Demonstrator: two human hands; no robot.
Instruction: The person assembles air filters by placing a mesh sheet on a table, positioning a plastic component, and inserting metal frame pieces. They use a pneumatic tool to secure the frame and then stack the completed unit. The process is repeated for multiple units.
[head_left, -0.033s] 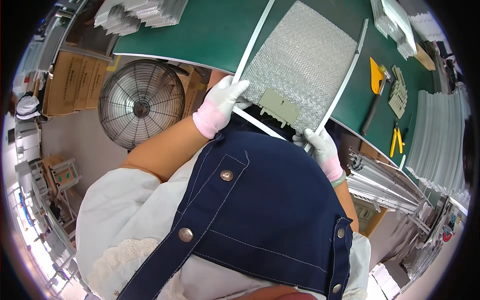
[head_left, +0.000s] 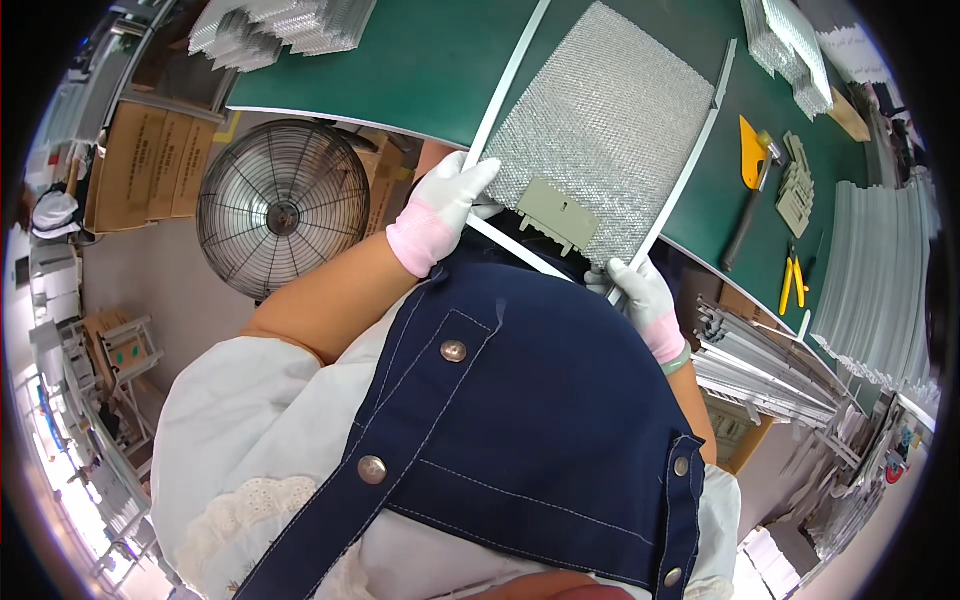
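Two gloved hands work at the near edge of a green bench (head_left: 400, 70), where a silvery mesh panel (head_left: 600, 130) lies flat with pale metal strips along its sides. On the person's left, the left hand (head_left: 445, 205) in a white glove with a pink cuff closes its grip on the near left corner of the panel, fingers pressed over the end of the left frame strip (head_left: 505, 85) where it meets the strip along the bottom edge. On the other side, the right hand (head_left: 640, 290) clenches round the lower end of the right frame strip (head_left: 690, 165) at the panel's near right corner. Just beside the bottom edge, between the two hands, a small grey-green plastic bracket (head_left: 557, 213) sits on the mesh. Further right on the bench lie a yellow scraper (head_left: 750, 150), a stack of grey-green brackets (head_left: 795, 190) and yellow-handled pliers (head_left: 790, 280) — all well apart from the hands. Stacks of mesh sheets (head_left: 280, 25) rest at the far left of the bench, and a round wire-guarded fan (head_left: 280, 205) stands on the floor below the bench edge — near the left forearm. A dark blue apron (head_left: 520, 420) fills the lower middle of the view.
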